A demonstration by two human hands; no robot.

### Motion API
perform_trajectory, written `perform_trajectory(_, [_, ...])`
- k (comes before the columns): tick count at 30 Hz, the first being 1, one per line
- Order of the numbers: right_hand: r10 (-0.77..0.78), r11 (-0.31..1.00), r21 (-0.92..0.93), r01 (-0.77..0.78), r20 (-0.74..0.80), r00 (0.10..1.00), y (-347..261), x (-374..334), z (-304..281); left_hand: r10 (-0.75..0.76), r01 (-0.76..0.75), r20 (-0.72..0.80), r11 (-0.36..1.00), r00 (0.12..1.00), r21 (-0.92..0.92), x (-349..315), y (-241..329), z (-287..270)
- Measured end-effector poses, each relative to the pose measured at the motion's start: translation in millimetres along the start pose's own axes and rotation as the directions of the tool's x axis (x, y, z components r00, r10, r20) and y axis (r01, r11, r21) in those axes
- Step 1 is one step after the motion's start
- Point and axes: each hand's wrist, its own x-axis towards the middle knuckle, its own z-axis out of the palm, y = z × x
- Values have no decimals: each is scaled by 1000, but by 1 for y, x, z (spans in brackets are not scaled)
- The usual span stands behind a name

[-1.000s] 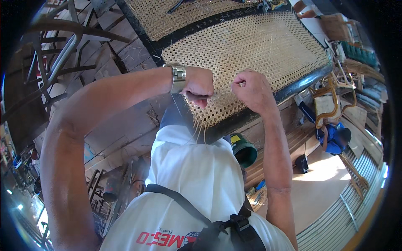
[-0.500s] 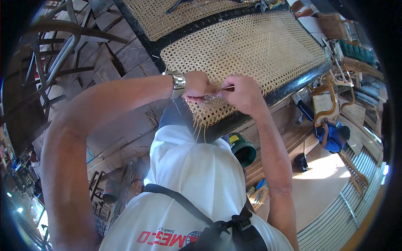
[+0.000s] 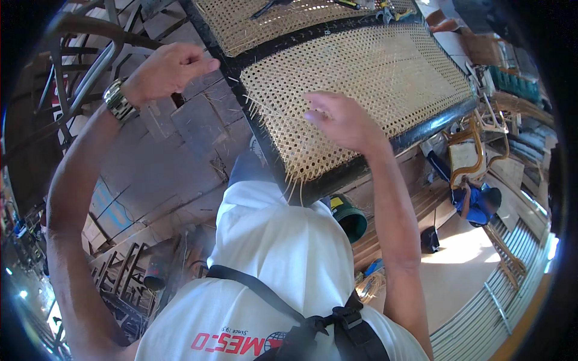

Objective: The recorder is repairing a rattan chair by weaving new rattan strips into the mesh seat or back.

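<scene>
A black-framed panel (image 3: 337,191) of woven cane webbing (image 3: 355,72) lies before me, with loose strand ends sticking out at its near left corner. My right hand (image 3: 346,123) hovers over the webbing, thumb and forefinger apart and nothing visible between them. Out past the panel's left edge, my left hand (image 3: 171,72) is raised with the fingers curled and pinched together. Any thin strand in that pinch is too fine to make out. A metal watch (image 3: 119,100) is on my left wrist.
Pliers (image 3: 388,13) and other hand tools rest on the panel's far section. Dark chair frames (image 3: 84,54) stand at the left. A green bucket (image 3: 349,219) sits below the near edge. At the right, a person in blue (image 3: 478,201) is beside a wooden chair (image 3: 468,147).
My left hand has swung away from the webbing, up and to the left. The right hand has parted its fingers and moved slightly up, off the spot where both hands met.
</scene>
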Motion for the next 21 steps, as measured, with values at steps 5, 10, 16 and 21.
perform_trajectory(5, [-595,629,-617,473,9,804,-4,10,35,66,-64,3,969,998,-237,13,16,45])
perform_trajectory(10, [42,888,451,-91,117,992,-29,-5,5,159,9,198,759,967,-651,17,24,123])
perform_trajectory(16, [210,974,77,-213,47,977,12,-14,-12,185,196,505,769,843,-608,21,85,126])
perform_trajectory(21, [225,965,-138,-224,-12,974,11,-10,-8,235,120,532,827,814,-549,38,90,131])
